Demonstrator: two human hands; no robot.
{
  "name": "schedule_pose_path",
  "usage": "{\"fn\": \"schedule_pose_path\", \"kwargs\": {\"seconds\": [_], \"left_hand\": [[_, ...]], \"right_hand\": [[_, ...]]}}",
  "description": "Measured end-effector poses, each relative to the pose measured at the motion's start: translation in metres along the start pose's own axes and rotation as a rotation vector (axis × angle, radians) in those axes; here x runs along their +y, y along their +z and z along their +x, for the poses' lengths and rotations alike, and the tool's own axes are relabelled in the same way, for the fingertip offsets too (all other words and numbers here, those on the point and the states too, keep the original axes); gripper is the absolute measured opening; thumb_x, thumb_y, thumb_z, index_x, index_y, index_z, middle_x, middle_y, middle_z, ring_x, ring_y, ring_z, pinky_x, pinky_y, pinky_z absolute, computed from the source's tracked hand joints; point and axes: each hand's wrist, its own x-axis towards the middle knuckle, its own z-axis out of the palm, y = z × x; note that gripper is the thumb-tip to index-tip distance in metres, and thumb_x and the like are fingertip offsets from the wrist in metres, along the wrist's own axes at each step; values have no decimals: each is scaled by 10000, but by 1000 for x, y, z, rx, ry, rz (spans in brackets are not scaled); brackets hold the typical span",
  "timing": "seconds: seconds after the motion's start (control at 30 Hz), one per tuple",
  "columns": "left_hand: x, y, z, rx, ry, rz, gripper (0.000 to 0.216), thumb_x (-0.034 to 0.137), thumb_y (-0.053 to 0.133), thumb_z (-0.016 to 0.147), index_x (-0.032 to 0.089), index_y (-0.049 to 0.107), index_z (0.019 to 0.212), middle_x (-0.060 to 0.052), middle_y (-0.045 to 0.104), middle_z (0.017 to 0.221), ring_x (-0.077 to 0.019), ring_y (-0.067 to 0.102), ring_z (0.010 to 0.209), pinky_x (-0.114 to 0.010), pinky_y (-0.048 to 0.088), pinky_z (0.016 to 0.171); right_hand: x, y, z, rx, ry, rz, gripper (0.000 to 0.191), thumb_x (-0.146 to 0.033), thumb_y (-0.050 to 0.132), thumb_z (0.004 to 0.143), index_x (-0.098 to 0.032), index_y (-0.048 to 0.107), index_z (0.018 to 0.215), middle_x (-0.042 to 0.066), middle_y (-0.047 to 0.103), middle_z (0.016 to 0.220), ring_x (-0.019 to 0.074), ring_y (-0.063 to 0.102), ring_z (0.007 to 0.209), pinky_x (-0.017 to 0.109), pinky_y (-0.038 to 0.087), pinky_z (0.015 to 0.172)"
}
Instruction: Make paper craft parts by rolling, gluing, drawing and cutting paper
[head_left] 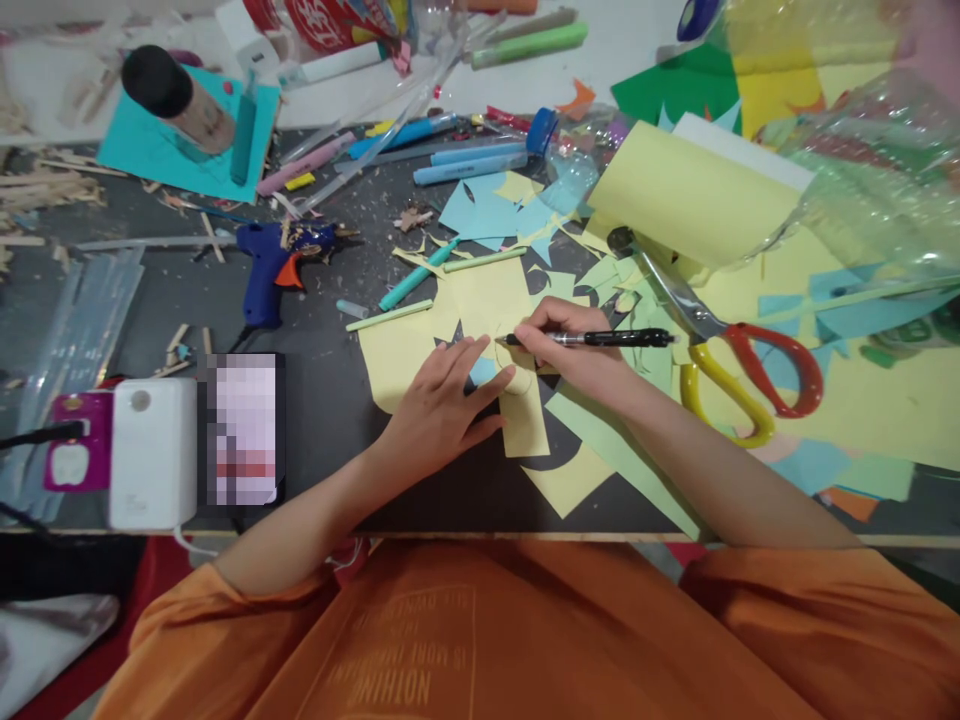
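My left hand [442, 400] lies flat with fingers stretched out, pressing down a pale yellow paper sheet [480, 305] on the dark table. My right hand [577, 350] is closed around a black pen [600, 339], which lies nearly level with its tip pointing left onto the yellow paper just beyond my left fingertips. A small light blue scrap shows under my left fingers.
Red and yellow scissors [720, 350] lie just right of my right hand. A blue glue gun [274, 265], rolled paper sticks, markers [472, 160] and many coloured paper scraps cover the table. A white box [150, 450] and a phone [244, 430] sit at the front left.
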Motion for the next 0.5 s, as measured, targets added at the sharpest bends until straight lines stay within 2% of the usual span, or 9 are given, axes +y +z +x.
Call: {"fn": "schedule_pose_path", "kwargs": {"seconds": [0.33,0.5], "left_hand": [[-1,0,1,2,1,-14,437,378,483,961,200,508,1359,-229,446,1466,-381,448,1366,-593,417,1073],[0,-2,3,-15,-33,-34,419,359,487,960,232,518,1358,-167,467,1484,-350,438,1381,-573,396,1102]], "right_hand": [[2,1,1,76,-6,10,266,-310,622,863,-218,500,645,-56,513,544,90,482,502,250,386,510],[0,1,0,86,-8,-8,275,-326,628,862,-226,502,640,-55,518,534,96,494,496,261,410,521]]}}
